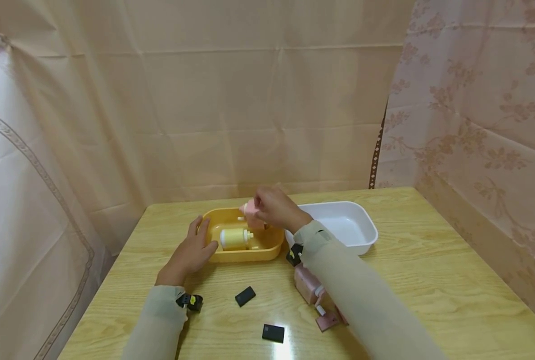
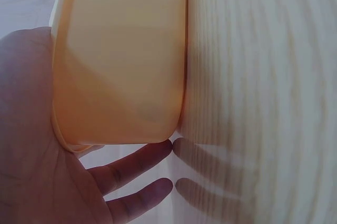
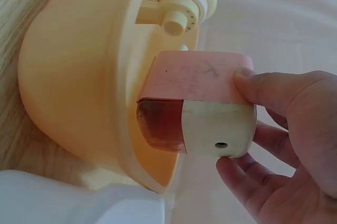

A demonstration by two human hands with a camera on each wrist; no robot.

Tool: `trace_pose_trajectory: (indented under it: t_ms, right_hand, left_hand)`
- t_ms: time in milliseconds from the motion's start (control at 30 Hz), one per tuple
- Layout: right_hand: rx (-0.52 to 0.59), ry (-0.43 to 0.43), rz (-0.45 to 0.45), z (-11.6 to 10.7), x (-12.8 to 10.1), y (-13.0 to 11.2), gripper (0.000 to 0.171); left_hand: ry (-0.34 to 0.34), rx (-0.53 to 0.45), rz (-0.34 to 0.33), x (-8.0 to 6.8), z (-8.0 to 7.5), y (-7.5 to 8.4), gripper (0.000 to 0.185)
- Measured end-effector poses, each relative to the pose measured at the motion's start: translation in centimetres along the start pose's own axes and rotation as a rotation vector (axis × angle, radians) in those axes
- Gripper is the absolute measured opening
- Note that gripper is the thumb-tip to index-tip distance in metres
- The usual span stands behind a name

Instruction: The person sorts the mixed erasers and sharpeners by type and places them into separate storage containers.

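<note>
Wood-grained desk (image 1: 429, 280), yellow tray (image 1: 246, 257) near far edge, 1 cylinder (image 1: 234, 240) inside, right hand (image 1: 277, 208) pinching boxy sharpener (image 3: 202, 79), left hand (image 1: 194, 251) splayed against tray

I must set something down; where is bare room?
Bare tabletop lies right of the white tray and right sleeve, and left of the left hand; the white tray's visible floor is bare. Crowded: the yellow tray, where the right hand holds a pink pencil sharpener near a yellow sharpener; nearer lie two black blocks and a pink crank device.
</note>
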State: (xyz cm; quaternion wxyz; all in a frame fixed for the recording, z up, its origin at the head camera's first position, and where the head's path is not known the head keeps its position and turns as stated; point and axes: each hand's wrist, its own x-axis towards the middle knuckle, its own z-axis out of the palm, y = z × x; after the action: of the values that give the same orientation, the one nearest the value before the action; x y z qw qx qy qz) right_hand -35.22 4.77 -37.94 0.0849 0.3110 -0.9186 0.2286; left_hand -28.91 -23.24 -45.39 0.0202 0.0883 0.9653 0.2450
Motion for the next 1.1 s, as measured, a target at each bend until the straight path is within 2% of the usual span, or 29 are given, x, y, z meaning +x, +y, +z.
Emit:
trace_pose_trajectory:
  t_ms: [633, 1100]
  right_hand:
    - [0.045, -0.013, -0.031, 1.8, 0.7, -0.7, 0.015]
    - [0.109, -0.027, 0.009, 2.6, 1.1, -1.0, 0.012]
  left_hand:
    - [-0.016, -0.002, -0.01, 0.1, 0.0, -0.5, 0.081]
    - [-0.003, -0.008, 0.004, 0.1, -0.1, -0.6, 0.08]
